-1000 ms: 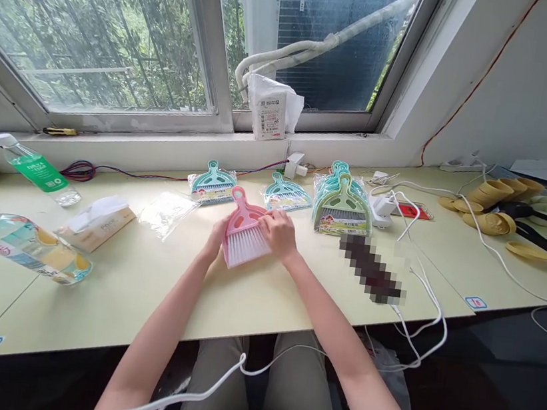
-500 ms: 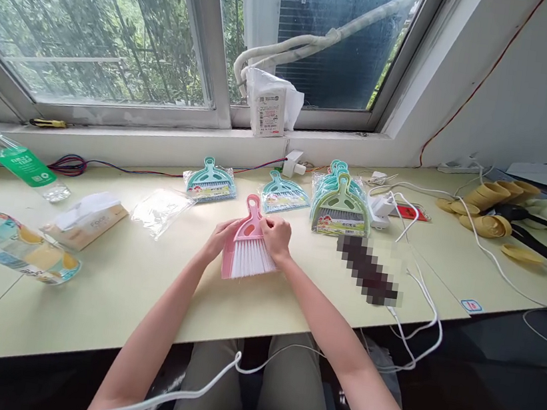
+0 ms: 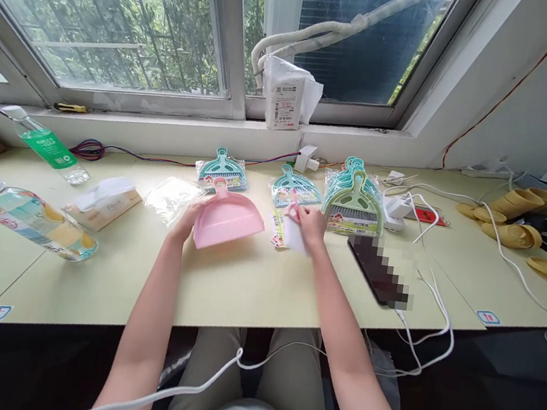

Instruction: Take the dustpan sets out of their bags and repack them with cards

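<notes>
Beneath the window: pale yellow flat tabletop (image 3: 241,295), running across the full width of the view;
Packaged stack: green and teal plastic dustpan sets (image 3: 354,202) in clear wrap, right of the right hand; two separate teal plastic dustpan sets, one near the pink pan's handle (image 3: 222,170), the other behind the right hand (image 3: 296,188);
Pink pan: smooth pink plastic dustpan (image 3: 228,219), at the middle of the tabletop, handle toward the window, broad edge toward the person;
Bottles: white-capped, fruit-patterned clear bottle (image 3: 39,221), lying on its side, far left; green-labelled clear bottle (image 3: 52,149) behind it;
Clear wrap: crumpled transparent plastic bag (image 3: 171,198), just beside the left hand;
Left hand: left hand (image 3: 187,219), clamped on the left side of the pink pan;
Right hand: right hand (image 3: 309,226), fingers together around the handle of the brush; finger detail hard to read;
Brush: pink plastic brush with white bristles (image 3: 293,236), motion-blurred, right of the pan and apart from it;
Phone: flat black phone (image 3: 375,271), partly pixelated, near the right wrist;
Card: small, brightly printed card (image 3: 277,229), next to the bristles; cannot tell whether held or lying.
</notes>
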`<state>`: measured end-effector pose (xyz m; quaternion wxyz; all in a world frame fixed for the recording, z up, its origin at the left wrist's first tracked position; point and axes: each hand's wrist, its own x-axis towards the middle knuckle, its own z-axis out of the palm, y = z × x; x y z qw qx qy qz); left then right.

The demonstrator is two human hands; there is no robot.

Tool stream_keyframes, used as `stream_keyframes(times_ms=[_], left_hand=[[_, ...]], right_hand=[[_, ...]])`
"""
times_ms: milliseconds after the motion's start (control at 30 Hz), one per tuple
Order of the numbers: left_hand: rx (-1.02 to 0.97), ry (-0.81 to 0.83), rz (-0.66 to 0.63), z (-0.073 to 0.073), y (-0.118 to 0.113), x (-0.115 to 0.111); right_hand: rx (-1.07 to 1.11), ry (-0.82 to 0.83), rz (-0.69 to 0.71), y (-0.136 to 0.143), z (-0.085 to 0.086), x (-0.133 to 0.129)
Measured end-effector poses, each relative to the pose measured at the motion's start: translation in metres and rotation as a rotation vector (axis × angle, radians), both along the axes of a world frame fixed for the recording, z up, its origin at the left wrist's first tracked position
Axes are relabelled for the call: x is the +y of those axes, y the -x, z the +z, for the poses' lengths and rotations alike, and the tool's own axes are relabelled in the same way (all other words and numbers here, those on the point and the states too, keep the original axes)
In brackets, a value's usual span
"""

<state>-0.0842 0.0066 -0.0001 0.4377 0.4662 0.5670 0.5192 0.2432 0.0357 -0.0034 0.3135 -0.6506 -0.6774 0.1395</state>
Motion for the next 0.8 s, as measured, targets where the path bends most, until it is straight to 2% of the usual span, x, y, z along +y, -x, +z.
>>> stream_keyframes(times_ms=[100, 167, 267, 433, 533, 633, 733, 800], left_hand=[[0.153, 0.097, -0.077, 0.0, 0.002, -0.005], [0.26, 0.051, -0.044, -0.003, 0.002, -0.004], [0.414, -0.034, 0.069, -0.01, 0.004, 0.0], [0.455, -0.066, -0.019, -0.018, 0.007, 0.003], [0.508, -0.02, -0.007, -0.018, 0.007, 0.002], [0.395, -0.018, 0.04, -0.015, 0.009, 0.0], [0.118, -0.023, 0.096, -0.01, 0.009, -0.001], [-0.017, -0.027, 0.086, -0.007, 0.003, -0.002]], right_hand=[[-0.251, 0.002, -0.039, 0.013, -0.006, -0.003], [-0.326, 0.009, -0.006, 0.019, -0.008, -0.005], [-0.269, 0.003, -0.018, 0.018, -0.006, -0.007], [-0.198, -0.031, -0.012, 0.006, -0.008, -0.005], [-0.187, 0.012, -0.006, 0.0, -0.015, 0.0], [0.058, 0.022, 0.045, -0.004, -0.015, 0.005], [0.522, 0.065, 0.281, 0.0, -0.006, 0.003], [0.748, 0.098, 0.429, 0.008, 0.002, -0.004]])
